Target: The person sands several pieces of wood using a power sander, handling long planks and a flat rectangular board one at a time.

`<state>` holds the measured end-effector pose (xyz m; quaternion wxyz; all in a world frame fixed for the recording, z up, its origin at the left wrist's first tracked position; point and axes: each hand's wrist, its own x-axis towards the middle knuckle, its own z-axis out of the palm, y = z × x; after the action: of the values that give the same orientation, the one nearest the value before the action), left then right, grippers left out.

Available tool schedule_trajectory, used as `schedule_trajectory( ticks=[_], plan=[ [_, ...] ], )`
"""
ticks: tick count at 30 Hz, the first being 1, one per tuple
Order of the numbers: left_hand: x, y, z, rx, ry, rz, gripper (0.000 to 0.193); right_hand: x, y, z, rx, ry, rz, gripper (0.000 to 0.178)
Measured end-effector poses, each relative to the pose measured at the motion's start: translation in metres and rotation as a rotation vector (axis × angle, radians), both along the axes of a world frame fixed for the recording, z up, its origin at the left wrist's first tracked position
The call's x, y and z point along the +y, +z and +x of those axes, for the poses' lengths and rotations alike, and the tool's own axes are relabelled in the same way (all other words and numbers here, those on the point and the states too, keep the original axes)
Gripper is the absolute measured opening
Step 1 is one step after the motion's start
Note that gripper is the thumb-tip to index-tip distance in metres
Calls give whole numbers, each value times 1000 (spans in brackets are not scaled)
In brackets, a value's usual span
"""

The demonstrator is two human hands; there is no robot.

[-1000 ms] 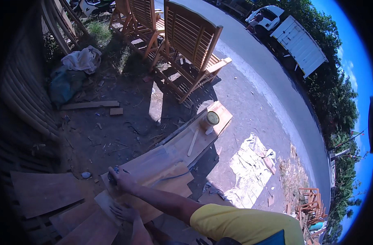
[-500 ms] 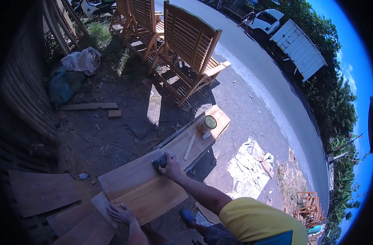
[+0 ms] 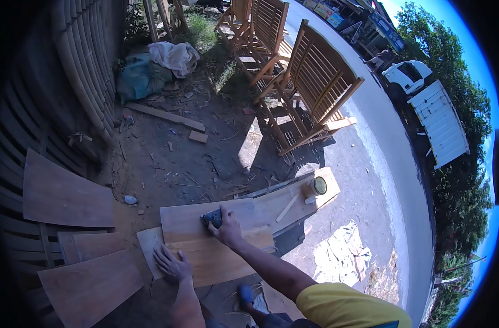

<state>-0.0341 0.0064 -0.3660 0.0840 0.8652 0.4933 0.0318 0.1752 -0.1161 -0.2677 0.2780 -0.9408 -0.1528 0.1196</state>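
Note:
A wide wooden panel (image 3: 222, 262) lies across a low bench. My right hand (image 3: 227, 228) grips a dark, palm-sized sander (image 3: 212, 218) and presses it on the panel's upper half. At the panel's left end, my left hand (image 3: 172, 264) lies flat with fingers spread. It rests over a small pale board (image 3: 149, 247) and the panel's edge. Beyond the panel, on the bench's far right end, stands an open tin (image 3: 316, 187) beside a thin wooden stick (image 3: 287, 208).
Several thin wood sheets (image 3: 69, 191) lie to the left by a slatted bamboo fence (image 3: 83, 65). Slatted wooden chairs (image 3: 320, 76) stand beyond the bench. A white cloth (image 3: 342, 251) lies on the ground at right. A truck (image 3: 438, 123) is on the road (image 3: 389, 126).
The whole view has turned, so the scene sits further right, with more of the left-hand sheets showing. The sander is now nearer the panel's middle-left; my left hand stays at the panel's left end.

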Motion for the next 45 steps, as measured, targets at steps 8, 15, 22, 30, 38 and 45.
schedule_trajectory(
  ticks=[8,15,22,30,38,45],
  plan=[
    [6,-10,8,-81,-39,49,79,115,0,-42,96,260,70,98],
    [13,-10,-1,-81,5,-2,81,118,1,-41,49,257,-18,95],
    [10,-5,-4,-97,24,-34,80,60,-8,-23,-109,32,-49,87],
    [5,-12,8,-64,-46,-6,78,162,1,-31,116,357,51,100],
    [11,-17,2,-54,-93,79,73,60,4,2,88,83,22,92],
    [3,-19,7,-25,-63,68,72,-104,-19,68,-150,-194,-133,88]
  ],
)
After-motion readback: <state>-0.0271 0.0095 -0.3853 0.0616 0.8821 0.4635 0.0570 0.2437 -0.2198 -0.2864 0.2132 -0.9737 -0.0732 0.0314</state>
